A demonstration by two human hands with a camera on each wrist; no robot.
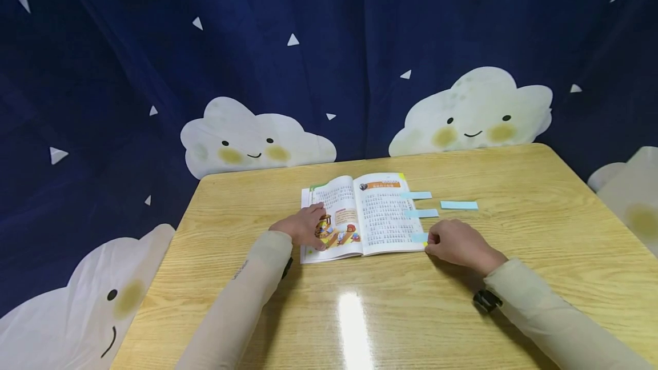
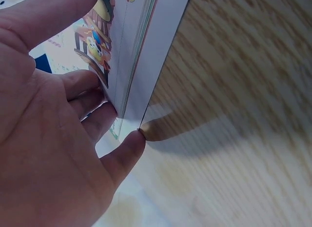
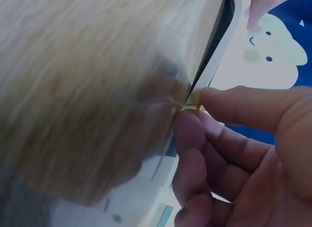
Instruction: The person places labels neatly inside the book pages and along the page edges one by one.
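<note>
An open picture book (image 1: 380,218) lies on the table, printed text on its right page and a coloured drawing on the left. Across the left page rests my left hand (image 1: 303,227), fingers spread; in the left wrist view its little finger touches the book's outer edge (image 2: 156,46). My right hand (image 1: 462,244) pinches the lower right page corner (image 3: 192,106) between thumb and curled index finger. Three pale blue strips jut from the right page: an upper strip (image 1: 418,194), a middle strip (image 1: 422,213) and a lower strip (image 1: 419,237) close to the right fingertips.
Another blue strip (image 1: 459,205) lies loose on the wooden table (image 1: 514,204), right of the book. Behind the table hangs a dark blue curtain (image 1: 349,61) with smiling clouds. Each wrist wears a small black device (image 1: 487,300).
</note>
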